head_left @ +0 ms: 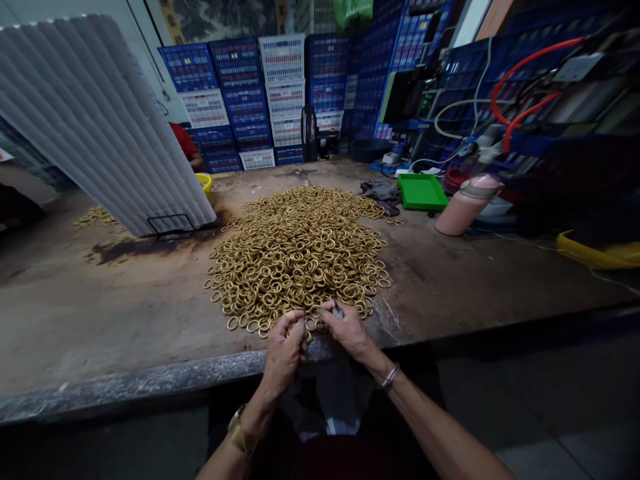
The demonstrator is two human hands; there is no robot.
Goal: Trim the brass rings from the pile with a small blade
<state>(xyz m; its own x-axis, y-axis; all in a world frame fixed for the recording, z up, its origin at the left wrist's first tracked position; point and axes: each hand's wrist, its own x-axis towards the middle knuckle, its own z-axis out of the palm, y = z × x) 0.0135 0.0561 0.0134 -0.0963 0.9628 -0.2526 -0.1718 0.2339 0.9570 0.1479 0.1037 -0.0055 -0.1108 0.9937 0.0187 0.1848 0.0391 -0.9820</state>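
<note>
A wide heap of brass-coloured metal rings point(300, 247) lies in front of me, spreading towards the table's front edge. At its near side my left hand point(286, 347) is closed, thumb and fingers pinched together; whatever is between them is too small to make out. Beside it, my right hand point(349, 328) is also closed, with a small grey piece with a dark tip point(338, 309) showing between its fingers, perhaps a small tool. Loose rings lie between and just under both hands. The fingertips are close together but apart.
A tall corrugated white panel point(110, 127) stands in a wire holder on the left, with a person's red sleeve point(184, 141) behind it. On the right are a green tray point(423, 191), a pink bottle point(467, 205) and hoses. Stacked crates point(245, 100) line the back.
</note>
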